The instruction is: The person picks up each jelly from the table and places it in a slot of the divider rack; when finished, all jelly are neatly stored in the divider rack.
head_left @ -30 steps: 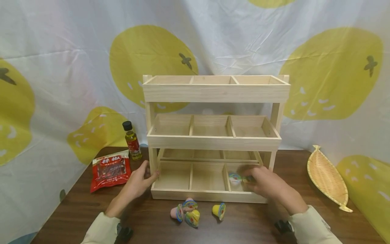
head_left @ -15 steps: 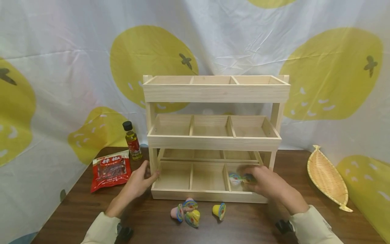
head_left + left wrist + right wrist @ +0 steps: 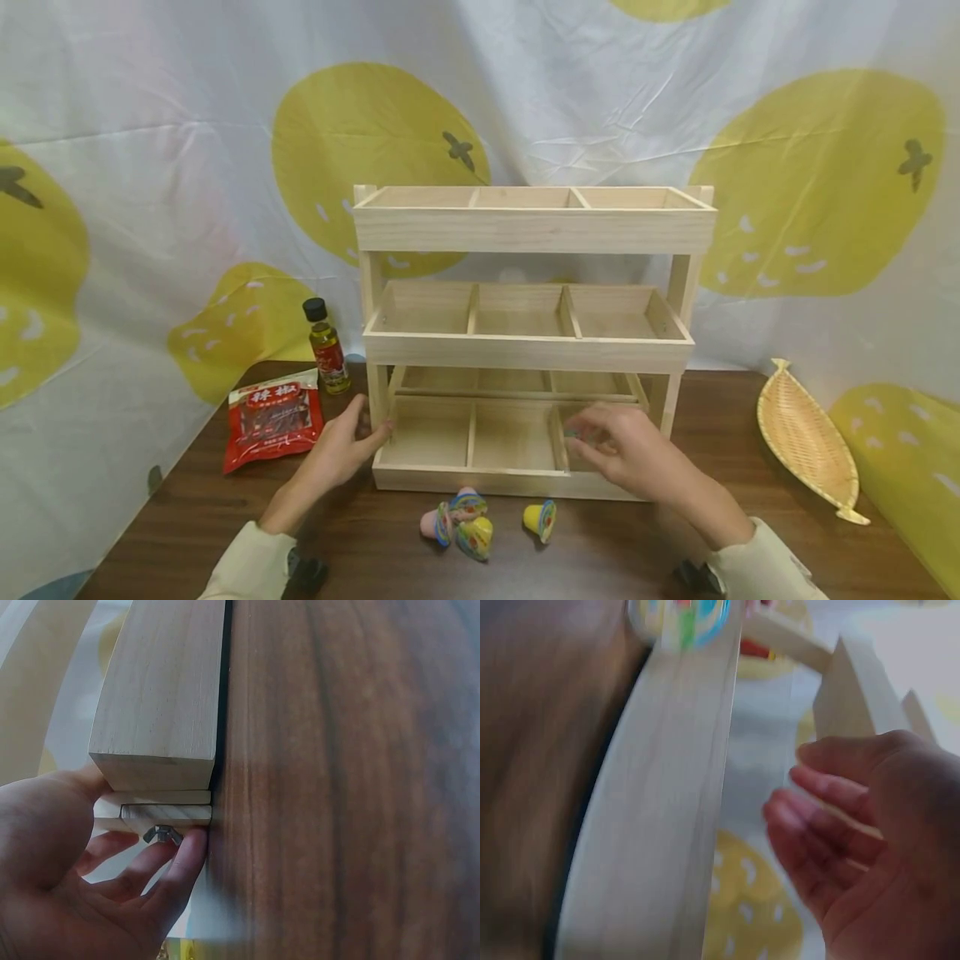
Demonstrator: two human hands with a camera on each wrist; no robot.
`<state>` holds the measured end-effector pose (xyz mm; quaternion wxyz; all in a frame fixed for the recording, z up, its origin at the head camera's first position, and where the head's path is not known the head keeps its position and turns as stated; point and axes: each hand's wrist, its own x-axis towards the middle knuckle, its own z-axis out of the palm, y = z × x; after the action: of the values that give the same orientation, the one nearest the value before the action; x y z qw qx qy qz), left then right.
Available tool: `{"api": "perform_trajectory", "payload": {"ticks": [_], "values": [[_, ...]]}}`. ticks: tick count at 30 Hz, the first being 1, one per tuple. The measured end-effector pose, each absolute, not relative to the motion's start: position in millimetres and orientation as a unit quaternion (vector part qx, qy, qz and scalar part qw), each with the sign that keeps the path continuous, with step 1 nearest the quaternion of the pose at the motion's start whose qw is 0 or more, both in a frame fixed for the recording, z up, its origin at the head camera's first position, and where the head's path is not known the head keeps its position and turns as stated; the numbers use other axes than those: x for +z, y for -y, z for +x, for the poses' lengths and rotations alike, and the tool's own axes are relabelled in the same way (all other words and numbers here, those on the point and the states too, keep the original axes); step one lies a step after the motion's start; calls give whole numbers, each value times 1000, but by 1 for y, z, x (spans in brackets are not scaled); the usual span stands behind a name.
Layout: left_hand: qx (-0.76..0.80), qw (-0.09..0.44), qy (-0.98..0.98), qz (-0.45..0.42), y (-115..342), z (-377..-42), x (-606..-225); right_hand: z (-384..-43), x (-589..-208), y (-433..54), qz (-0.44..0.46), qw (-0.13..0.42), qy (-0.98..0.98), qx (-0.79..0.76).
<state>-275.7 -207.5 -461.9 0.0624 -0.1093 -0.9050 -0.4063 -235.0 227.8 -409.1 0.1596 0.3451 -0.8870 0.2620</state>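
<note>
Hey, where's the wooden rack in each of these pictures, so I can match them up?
Head: the wooden rack stands near the middle.
Left wrist: its lower corner, upper left, with a wing nut below.
Right wrist: its front board, running top to bottom mostly left of center.
Shared landmark: the brown tabletop, at bottom, right and left respectively.

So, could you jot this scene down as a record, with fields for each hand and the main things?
Left hand: grips lower left end of wooden rack
Right hand: at bottom tray's right compartment, nothing visible in its fingers
Front of rack: four small cups on table
Left of rack: red packet, black-capped bottle
Right of rack: woven basket
</note>
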Motion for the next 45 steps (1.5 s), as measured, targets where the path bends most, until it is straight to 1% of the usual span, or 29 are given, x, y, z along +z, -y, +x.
{"api": "perform_trajectory", "payload": {"ticks": [5,14,20,28,33,45], "values": [[-413,59,902,-112,207,-274,-462,-220,-415,-207,411,149,850,294],[-421,53,899,-107,205,-276,-464,-200,-431,-198,448,110,847,264],[-417,46,902,-101,205,-278,-465,-189,-438,-195,427,107,869,226],[-413,54,902,-112,207,-275,-461,-188,-439,-189,399,60,881,247],[-408,50,905,-107,208,-277,-463,-189,-441,-187,416,61,869,262],[-410,53,904,-110,209,-275,-461,-192,-444,-185,443,41,849,286]]}}
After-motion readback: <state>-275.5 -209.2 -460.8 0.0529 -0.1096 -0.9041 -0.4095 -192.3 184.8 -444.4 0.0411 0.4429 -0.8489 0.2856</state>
